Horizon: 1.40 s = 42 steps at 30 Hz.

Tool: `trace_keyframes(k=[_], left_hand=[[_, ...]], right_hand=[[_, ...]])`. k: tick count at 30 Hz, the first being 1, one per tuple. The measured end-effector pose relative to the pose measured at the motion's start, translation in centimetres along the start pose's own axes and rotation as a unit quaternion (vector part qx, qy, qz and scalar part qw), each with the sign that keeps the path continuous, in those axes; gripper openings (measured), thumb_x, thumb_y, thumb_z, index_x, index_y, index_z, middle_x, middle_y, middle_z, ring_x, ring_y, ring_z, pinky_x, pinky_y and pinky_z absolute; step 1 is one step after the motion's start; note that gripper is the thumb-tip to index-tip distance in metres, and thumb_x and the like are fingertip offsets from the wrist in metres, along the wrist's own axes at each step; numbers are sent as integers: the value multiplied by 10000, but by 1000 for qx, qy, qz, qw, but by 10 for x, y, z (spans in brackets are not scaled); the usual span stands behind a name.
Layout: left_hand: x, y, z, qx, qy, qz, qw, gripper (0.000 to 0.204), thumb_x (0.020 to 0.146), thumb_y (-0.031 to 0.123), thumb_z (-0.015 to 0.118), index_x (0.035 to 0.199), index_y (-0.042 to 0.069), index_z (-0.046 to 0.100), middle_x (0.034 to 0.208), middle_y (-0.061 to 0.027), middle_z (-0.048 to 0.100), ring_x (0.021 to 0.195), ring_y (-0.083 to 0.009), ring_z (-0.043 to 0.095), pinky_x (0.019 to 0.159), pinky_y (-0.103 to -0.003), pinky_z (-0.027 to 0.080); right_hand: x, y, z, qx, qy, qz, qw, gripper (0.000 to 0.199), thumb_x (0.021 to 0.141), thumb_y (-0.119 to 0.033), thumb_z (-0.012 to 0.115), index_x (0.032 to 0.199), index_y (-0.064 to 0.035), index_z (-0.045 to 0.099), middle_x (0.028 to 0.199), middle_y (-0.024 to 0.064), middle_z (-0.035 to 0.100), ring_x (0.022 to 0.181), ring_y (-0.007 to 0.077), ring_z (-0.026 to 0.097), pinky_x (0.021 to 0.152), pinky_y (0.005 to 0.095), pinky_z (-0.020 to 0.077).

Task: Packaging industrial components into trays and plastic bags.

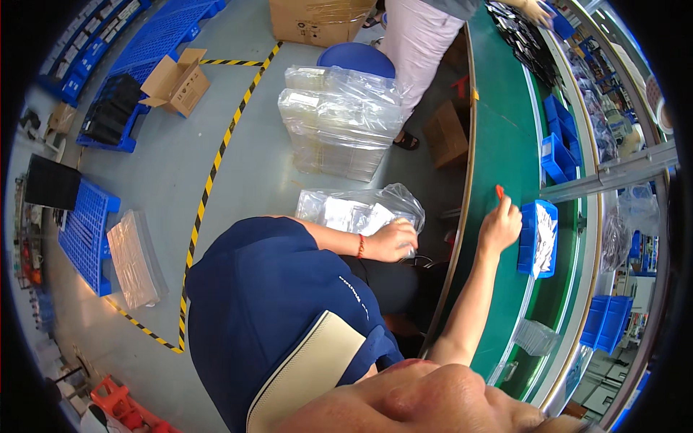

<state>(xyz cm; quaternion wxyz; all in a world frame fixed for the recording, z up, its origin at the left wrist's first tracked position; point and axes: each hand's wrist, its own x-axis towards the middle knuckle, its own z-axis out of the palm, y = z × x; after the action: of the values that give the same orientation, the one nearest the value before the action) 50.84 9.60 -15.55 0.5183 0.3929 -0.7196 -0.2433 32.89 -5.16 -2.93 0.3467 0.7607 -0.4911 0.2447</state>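
My left hand [394, 241] lies off the near edge of the green surface [505, 144], fingers curled and resting on the clear plastic bag [357, 211] of small packets that sits by my lap; it presses on the bag's top, though I cannot tell whether it has closed on a single packet inside. My right hand [499, 227] is up on the surface, pinched shut on a small red-orange tool [499, 191] whose tip points away from me, just beside the near wall of the blue bin [530, 242].

That bin sits toward the far edge of the surface, with pale flat pieces stacked in it. A loose heap of clear packets [535, 336] lies further along the same surface, well apart from both hands.

To work this well, I judge I should keep the red tool upright and clear of the bin wall so it does not snag, and draw only one packet from the bag, since the thin plastic looks slippery and likely to drag neighbours along. Another person [426, 36] stands further up the line; I keep my reach short of them.
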Motion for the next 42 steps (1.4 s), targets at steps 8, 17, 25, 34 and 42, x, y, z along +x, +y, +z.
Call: trace_keyframes(k=[8,17,25,34,42], left_hand=[[-47,-61,-69,156,-11,-162,974,71,697,70,635,762,57,607,843,-88,605,841,-303,548,796,-386,426],[10,-109,-6,166,-140,-276,936,462,738,351,652,1043,7,617,1049,-200,602,989,-349,568,873,-399,441],[63,-167,48,159,-523,-341,764,777,677,389,696,1277,-31,436,1280,-235,464,1195,-305,453,998,-332,363],[46,-236,40,-214,-466,-622,592,491,736,377,652,1106,61,591,1079,-97,607,1047,-208,538,917,-407,402],[77,-157,22,-234,-466,-556,648,339,719,235,657,1005,57,626,991,-82,643,960,-205,585,871,-340,431]], right_hand=[[0,-25,39,114,-80,61,988,597,775,-423,630,1213,-44,486,1210,204,495,1166,377,427,945,479,341],[-92,-90,-29,310,-82,93,942,309,753,-127,634,1010,17,541,1016,196,552,987,372,505,884,440,391],[-189,-135,-3,376,-277,457,757,911,772,-326,671,1351,124,131,1371,379,170,1284,479,205,1073,447,195],[-148,-130,17,626,-289,716,111,530,701,-74,397,1219,30,441,1273,217,450,1228,384,367,1019,556,222],[-217,-135,90,639,-279,716,18,551,613,-18,348,1139,5,511,1055,196,568,1035,391,530,901,581,386]])
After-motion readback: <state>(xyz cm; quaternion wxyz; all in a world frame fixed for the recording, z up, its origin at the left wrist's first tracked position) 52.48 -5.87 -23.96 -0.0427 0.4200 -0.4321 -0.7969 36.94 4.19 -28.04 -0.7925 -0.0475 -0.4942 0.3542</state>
